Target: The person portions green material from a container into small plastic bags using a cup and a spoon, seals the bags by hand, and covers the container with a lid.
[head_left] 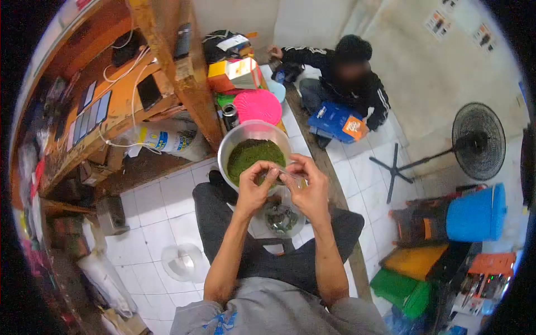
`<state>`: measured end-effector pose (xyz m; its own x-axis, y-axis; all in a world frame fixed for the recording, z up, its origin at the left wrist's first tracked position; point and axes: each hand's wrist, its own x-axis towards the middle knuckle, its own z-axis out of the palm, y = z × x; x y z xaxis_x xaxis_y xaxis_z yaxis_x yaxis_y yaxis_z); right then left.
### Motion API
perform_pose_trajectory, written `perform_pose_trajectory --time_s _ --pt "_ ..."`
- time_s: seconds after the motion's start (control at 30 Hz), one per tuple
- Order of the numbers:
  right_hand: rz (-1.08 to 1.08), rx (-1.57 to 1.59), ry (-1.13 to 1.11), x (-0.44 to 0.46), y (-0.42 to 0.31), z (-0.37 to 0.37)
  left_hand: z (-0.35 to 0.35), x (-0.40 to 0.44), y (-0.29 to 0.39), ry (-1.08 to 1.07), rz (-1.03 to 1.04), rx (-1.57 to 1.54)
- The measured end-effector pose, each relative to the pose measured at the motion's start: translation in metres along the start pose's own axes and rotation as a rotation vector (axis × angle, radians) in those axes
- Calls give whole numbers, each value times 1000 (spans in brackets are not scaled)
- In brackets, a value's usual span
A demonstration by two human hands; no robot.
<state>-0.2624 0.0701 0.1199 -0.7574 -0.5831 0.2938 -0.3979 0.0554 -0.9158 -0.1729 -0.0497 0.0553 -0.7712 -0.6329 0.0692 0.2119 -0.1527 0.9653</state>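
**Both hands pinch a thin clear piece over a bowl of green material**

Near the middle of the frame, the left hand [259, 183] has its thumb and forefinger together, the fingers curled into a loop, and their tips close on a thin clear piece [286, 172]. The right hand [306, 183] meets it from the right, its thumb and fingertips also clamped on the piece. The two sets of fingertips are close to each other; whether they touch is too small to tell, as is the exact form of the piece.

The piece is just over the lower right rim of a wide pale bowl [225, 146], which holds finely broken green material [254, 161] with a darker brown patch at its upper edge. Right below the hands, between the legs, is a clear container [298, 226] with dark green contents [281, 218].

A bright pink ribbed lid or plate [258, 107] is just above the bowl, with a dark can [229, 116] beside it. At upper right, a seated person [346, 84] has a blue packet [334, 121] with an orange patch on the lap.
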Motion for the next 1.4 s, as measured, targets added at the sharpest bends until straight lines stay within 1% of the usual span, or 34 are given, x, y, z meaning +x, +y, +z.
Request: perform_pose_trajectory --time_s 0.03,0.1,0.17,0.2,0.23,0.3,0.33,0.37,0.43,0.47,0.5,0.57,0.6,0.63,0.7,0.73,0.8,0.83,0.87,0.9,0.93,1.0,1.03,1.1,1.13,1.2,1.23,1.3,1.33,1.4 --pt "25 -4 16 -11 4 -6 7 -10 -1 -7 9 28" --pt "-11 -99 4 -33 13 -15 18 -32 -5 -4 -15 50" --pt "14 -99 23 -63 20 -26 23 -62 -6 -66 -74 209" --pt "108 -100 17 -80 25 -32 23 -75 -20 -85 -66 189" --pt "202 -104 9 -98 32 -37 24 -88 -30 -121 -105 206" --pt "240 -141 -19 -136 60 -42 22 -112 -67 -174 -122 231" --pt "264 -188 -42 -150 80 -41 12 -124 -96 -254 -260 261" --pt "272 -190 -42 -159 106 -36 11 -131 -106 -257 -269 260" --pt "537 -130 -69 -178 173 -25 14 -137 -117 -138 -200 462" --pt "418 -318 -95 -186 209 -20 7 -138 -115 -140 -306 496" --pt "424 -318 -86 -181 228 -17 1 -137 -111 -150 -307 498" --pt "200 -537 -76 -152 262 -7 -12 -136 -102 -32 -306 517" --pt "246 -519 -42 -134 284 1 -22 -138 -110 0 -307 487" --pt "295 -502 -8 -116 303 12 -28 -143 -110 -12 -317 488" --pt "199 -489 114 -79 329 36 -40 -149 -110 99 -405 353" --pt "205 -490 129 -61 332 45 -43 -151 -106 109 -455 372" --pt "30 -588 238 -36 334 58 -44 -156 -97 105 -453 370" --pt "42 -588 244 -36 359 62 -44 -160 -96 120 -450 359" --pt "116 -632 106 -36 382 66 -44 -164 -96 133 -488 389" --pt "186 -672 -32 -29 383 66 -43 -164 -97 127 -489 392" --pt "188 -672 -29 -27 382 63 -41 -164 -99 128 -511 359" --pt "267 -587 -108 -32 378 57 -35 -162 -104 133 -540 325" --pt "274 -586 -110 -33 376 54 -32 -159 -105 102 -551 329" --pt "115 -612 -82 -31 373 44 -25 -148 -110 47 -565 335" --pt "118 -609 -88 -33 369 40 -20 -143 -113 52 -570 336" --pt "165 -458 20 -37 358 28 -9 -130 -120 -50 -565 331" --pt "165 -460 21 -35 348 20 -4 -123 -126 -51 -566 330" --pt "342 -209 87 -32 323 2 5 -111 -138 -100 -618 254" --pt "340 -213 84 -34 308 -12 10 -104 -145 -99 -616 250" --pt "679 277 -68 -47 274 -46 21 -89 -156 -17 -535 158"
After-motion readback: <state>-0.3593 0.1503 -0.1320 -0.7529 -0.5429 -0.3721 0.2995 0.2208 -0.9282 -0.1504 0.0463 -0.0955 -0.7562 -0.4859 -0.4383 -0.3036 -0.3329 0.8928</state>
